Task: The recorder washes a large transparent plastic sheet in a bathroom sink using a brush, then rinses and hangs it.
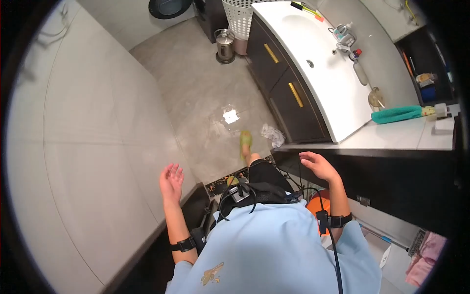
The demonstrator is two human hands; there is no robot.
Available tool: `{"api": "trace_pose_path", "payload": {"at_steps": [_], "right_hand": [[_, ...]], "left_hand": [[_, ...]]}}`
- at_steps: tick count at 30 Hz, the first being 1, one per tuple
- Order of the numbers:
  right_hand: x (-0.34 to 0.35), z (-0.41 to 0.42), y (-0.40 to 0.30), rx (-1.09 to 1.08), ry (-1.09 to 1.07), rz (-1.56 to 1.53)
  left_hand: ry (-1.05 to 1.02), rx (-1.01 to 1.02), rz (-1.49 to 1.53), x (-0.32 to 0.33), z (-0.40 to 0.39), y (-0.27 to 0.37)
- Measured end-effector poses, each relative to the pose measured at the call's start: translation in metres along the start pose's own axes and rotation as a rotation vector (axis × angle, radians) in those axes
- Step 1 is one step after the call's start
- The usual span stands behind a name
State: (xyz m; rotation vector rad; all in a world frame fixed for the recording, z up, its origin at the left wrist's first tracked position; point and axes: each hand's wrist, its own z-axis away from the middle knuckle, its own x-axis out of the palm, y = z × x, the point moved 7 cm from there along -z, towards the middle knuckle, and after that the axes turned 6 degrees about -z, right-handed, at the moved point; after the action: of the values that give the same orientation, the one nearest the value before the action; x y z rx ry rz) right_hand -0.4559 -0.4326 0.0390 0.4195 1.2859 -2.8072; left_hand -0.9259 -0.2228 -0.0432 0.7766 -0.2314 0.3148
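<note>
My left hand (pixel 171 182) hangs in the air beside the tiled wall (pixel 110 147), its fingers loosely spread and nothing in it. On the other side my right hand (pixel 318 165) is raised with fingers apart, also bare, near the dark edge of the counter (pixel 360 161). Ahead of me the vanity cabinet (pixel 290 88) has gold handles and a white washbasin (pixel 315 66). One foot in a green slipper (pixel 246 141) is past the patterned threshold (pixel 220 182) on the wet-looking floor (pixel 198 88). A crumpled white plastic bag (pixel 273 135) lies by the cabinet's foot.
A metal bin (pixel 225 46) and a white perforated laundry basket (pixel 240 18) stand at the back. A brush (pixel 307 10), a pump bottle (pixel 344 33) and a teal cloth item (pixel 396 114) lie along the counter. Black cables (pixel 293 180) hang near my right side.
</note>
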Motion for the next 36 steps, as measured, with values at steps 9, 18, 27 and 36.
{"api": "trace_pose_path", "payload": {"at_steps": [9,18,27,36], "right_hand": [[-0.043,-0.118,-0.049,-0.064,-0.001,-0.085],[-0.120,-0.197,-0.102,-0.077,0.269,-0.168],[-0.111,-0.148,-0.081,0.134,0.648,-0.285],[-0.030,-0.063,-0.054,0.424,0.875,-0.618]], "left_hand": [[0.122,-0.089,-0.003,0.041,-0.062,0.043],[-0.004,-0.020,-0.224,0.159,-0.160,0.139],[-0.232,-0.229,-0.381,0.277,-0.318,0.187],[-0.388,-0.263,-0.504,0.357,-0.401,0.199]]}}
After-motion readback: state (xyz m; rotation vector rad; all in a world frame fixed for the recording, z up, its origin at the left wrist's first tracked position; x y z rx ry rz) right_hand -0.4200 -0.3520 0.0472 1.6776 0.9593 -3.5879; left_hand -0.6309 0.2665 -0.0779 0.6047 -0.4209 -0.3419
